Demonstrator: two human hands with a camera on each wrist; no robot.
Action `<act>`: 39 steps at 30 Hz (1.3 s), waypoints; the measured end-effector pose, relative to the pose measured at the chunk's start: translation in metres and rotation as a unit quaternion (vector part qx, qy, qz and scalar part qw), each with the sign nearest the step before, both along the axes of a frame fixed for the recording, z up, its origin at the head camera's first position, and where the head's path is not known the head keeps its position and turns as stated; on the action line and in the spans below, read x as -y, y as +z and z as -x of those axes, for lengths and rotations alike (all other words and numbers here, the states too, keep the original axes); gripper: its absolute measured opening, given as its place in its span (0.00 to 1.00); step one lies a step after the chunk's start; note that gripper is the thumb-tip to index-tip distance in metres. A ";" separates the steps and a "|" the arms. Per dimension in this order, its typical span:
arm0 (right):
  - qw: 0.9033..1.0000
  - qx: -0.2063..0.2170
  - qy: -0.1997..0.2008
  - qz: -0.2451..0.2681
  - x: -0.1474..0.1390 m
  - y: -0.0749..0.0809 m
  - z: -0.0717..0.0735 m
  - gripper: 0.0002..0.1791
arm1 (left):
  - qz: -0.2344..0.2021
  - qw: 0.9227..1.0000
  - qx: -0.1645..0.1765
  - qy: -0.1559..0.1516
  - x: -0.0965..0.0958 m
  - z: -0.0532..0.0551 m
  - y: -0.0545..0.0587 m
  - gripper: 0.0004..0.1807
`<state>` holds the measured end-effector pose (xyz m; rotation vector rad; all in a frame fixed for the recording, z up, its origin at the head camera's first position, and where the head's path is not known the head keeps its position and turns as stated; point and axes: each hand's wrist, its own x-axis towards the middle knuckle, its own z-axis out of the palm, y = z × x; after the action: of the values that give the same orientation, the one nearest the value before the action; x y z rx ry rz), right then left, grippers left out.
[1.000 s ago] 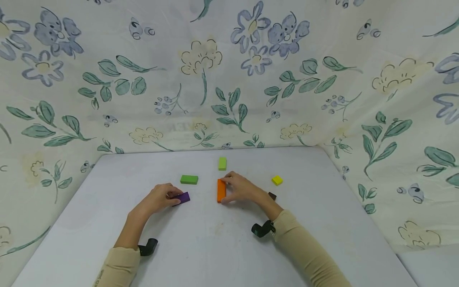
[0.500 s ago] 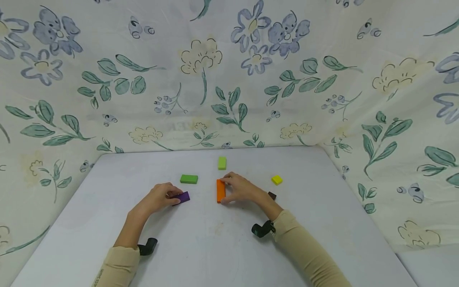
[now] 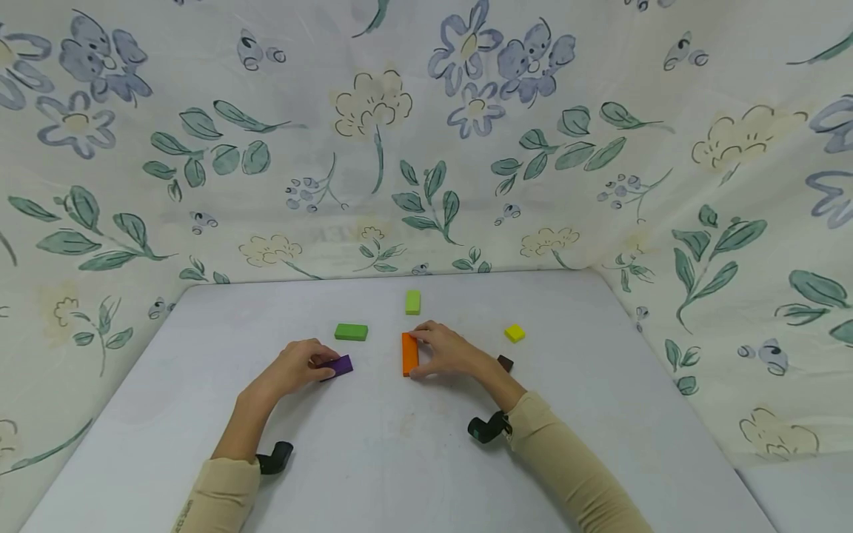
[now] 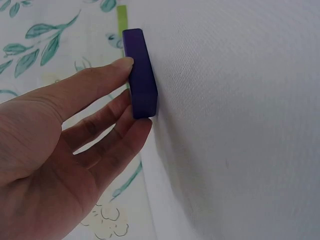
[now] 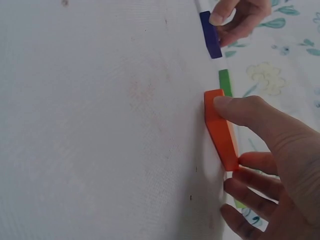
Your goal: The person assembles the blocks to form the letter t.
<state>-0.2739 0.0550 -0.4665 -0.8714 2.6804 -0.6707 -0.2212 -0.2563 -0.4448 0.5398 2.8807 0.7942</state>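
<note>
Left of the table's middle, a purple block [image 3: 343, 365] lies at a slant. My left hand [image 3: 296, 368] pinches it between thumb and fingers, as the left wrist view also shows on the purple block [image 4: 141, 70]. An orange block [image 3: 409, 355] lies lengthwise away from me near the middle. My right hand [image 3: 452, 351] grips it from the right, fingers at its far end and thumb at its near end. In the right wrist view the thumb presses on one end of the orange block [image 5: 220, 130]. The two held blocks are apart.
A green block [image 3: 351, 332] lies beyond the purple one, and a light green block [image 3: 413, 302] lies farther back. Toward the right are a yellow block [image 3: 514, 333] and a dark brown block [image 3: 506, 363], partly hidden by the right forearm. Floral cloth [image 3: 373, 178] hangs behind the white table [image 3: 400, 459].
Both hands keep hold of their blocks almost without moving. The orange block has shifted very slightly to the left with the right hand.
</note>
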 end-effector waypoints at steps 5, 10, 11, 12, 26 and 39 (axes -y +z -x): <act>1.000 -0.017 -0.005 -0.011 -0.001 -0.002 -0.003 0.44 | -0.004 1.000 0.003 0.003 0.000 0.001 -0.003 0.14; 1.000 -0.029 -0.008 0.005 -0.002 -0.001 -0.009 0.44 | -0.004 1.000 0.004 0.007 -0.002 0.001 -0.004 0.13; 0.999 -0.031 -0.007 0.011 -0.002 -0.001 -0.010 0.43 | -0.003 1.000 0.003 0.006 -0.002 0.001 -0.004 0.14; 0.999 -0.035 -0.007 0.016 -0.002 0.000 -0.011 0.43 | -0.001 1.000 0.002 0.005 -0.002 0.001 -0.003 0.14; 0.997 -0.078 0.020 -0.023 -0.001 -0.004 -0.020 0.29 | 0.003 1.000 0.003 0.003 -0.004 0.004 -0.004 0.14; 0.995 -0.088 0.050 -0.016 0.001 -0.007 -0.017 0.26 | 0.018 1.000 -0.014 -0.001 -0.005 -0.002 -0.002 0.14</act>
<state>-0.2565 0.0541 -0.4740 -1.0949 2.7682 -0.5498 -0.2190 -0.2508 -0.4467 0.5556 2.9136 0.7400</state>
